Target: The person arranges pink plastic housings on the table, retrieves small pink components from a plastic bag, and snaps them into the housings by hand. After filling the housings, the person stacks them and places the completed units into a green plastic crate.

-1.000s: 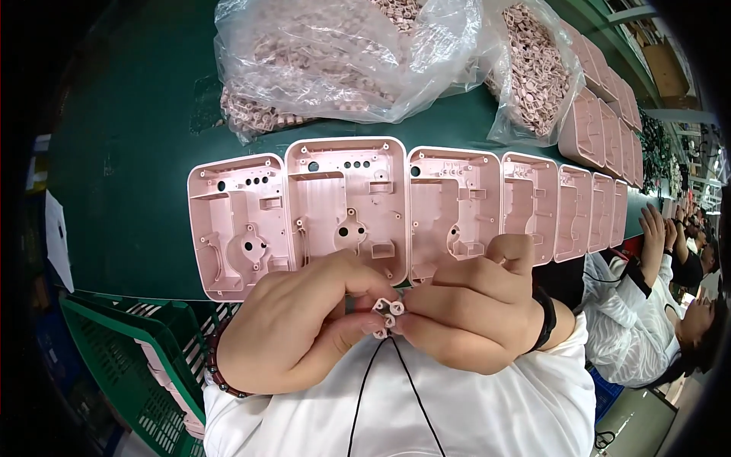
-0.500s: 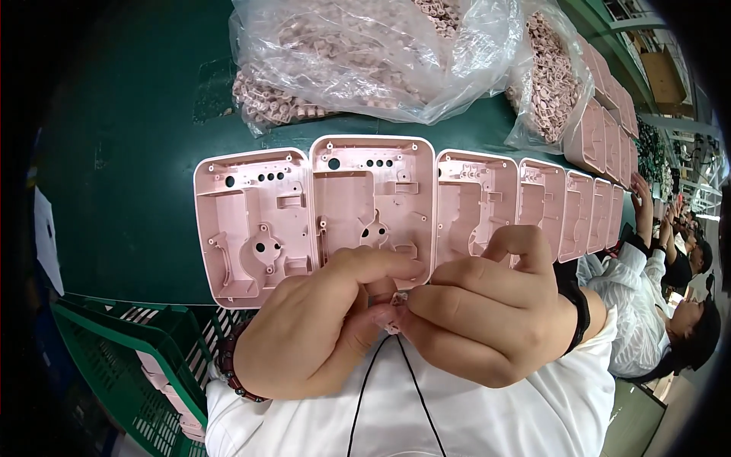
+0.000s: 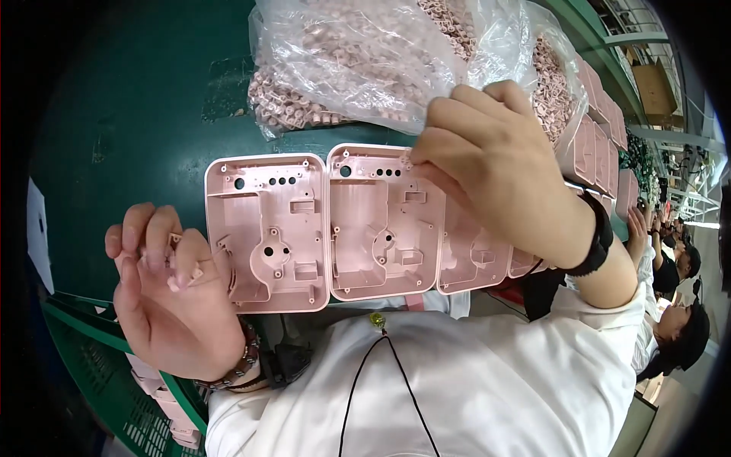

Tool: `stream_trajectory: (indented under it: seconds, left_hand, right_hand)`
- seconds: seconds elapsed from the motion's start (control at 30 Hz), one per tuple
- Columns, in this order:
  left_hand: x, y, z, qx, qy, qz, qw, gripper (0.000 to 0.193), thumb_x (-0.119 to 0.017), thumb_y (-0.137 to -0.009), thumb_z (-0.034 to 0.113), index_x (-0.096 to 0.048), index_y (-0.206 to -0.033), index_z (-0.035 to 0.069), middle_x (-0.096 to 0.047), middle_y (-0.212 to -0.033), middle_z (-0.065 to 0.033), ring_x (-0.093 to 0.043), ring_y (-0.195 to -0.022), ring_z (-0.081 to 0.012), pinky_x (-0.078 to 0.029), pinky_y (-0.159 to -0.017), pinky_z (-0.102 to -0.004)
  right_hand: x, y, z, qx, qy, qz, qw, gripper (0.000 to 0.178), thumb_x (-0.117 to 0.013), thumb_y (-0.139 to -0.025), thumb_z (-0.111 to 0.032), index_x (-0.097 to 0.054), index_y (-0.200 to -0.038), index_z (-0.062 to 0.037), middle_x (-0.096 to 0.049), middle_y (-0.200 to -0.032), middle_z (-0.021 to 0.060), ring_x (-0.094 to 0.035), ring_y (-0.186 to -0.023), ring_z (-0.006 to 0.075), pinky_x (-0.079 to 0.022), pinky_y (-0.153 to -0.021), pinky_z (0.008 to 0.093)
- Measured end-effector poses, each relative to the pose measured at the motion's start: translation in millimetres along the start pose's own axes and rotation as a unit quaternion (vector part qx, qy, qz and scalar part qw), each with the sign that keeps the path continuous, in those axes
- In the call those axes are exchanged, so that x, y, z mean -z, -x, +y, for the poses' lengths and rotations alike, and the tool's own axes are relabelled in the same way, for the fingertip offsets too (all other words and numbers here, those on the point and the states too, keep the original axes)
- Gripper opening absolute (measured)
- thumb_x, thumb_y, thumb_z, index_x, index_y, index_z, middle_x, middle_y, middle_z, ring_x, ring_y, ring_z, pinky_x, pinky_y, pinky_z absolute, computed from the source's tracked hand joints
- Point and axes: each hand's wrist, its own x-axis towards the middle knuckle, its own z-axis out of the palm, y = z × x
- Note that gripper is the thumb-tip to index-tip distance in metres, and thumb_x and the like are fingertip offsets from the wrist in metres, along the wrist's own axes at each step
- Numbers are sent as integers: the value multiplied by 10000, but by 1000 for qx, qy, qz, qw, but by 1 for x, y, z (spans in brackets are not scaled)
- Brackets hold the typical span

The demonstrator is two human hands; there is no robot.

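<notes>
My left hand [image 3: 194, 324] is turned palm up at the left, its fingers curled round a few small pink plastic parts [image 3: 183, 280]. It is beside the leftmost pink plastic housing [image 3: 232, 221], an open tray-like shell with round holes, posts and ribs. My right hand [image 3: 506, 171] reaches over the second pink housing [image 3: 362, 209], fingertips pinched at its upper right corner, by the row of small holes. A small pale pink part [image 3: 406, 161] shows at those fingertips, partly hidden by them. The right wrist and forearm cover parts of the housings farther right.
Clear plastic bags [image 3: 358, 61] full of small pink parts lie along the back of the green table [image 3: 152, 137]. More housings [image 3: 594, 152] stand at the right. A green crate [image 3: 91, 343] holding pink pieces is at lower left. Other people [image 3: 678, 327] sit along the right.
My hands have parted from in front of my chest. The left went left and turned palm up with small parts; the right moved up to the second housing. The front housings have shifted slightly right.
</notes>
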Motion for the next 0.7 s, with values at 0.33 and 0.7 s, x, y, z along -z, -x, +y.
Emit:
stream_trajectory:
  seconds: [0.33, 0.7]
  left_hand:
    - [23, -9, 16, -7, 100, 129, 987, 324, -357, -663, -170, -390, -915, 32, -346, -891, -86, -392, -851, -186, -353, -700, -294]
    - [22, -9, 13, 11, 145, 141, 979, 370, -327, -643, -219, -395, -923, 13, -361, -900, -106, -405, -898, -213, -392, -781, -310]
  right_hand:
    - [-26, -16, 4, 93, 10, -112, 989, 84, -574, -631, -169, -575, -589, -96, -447, -863, 37, -429, -891, 182, -334, -722, 289]
    - [-32, -11, 6, 104, 40, -97, 989, 98, -568, -637, -194, -596, -589, -113, -466, -924, 21, -430, -907, 168, -331, -766, 291]
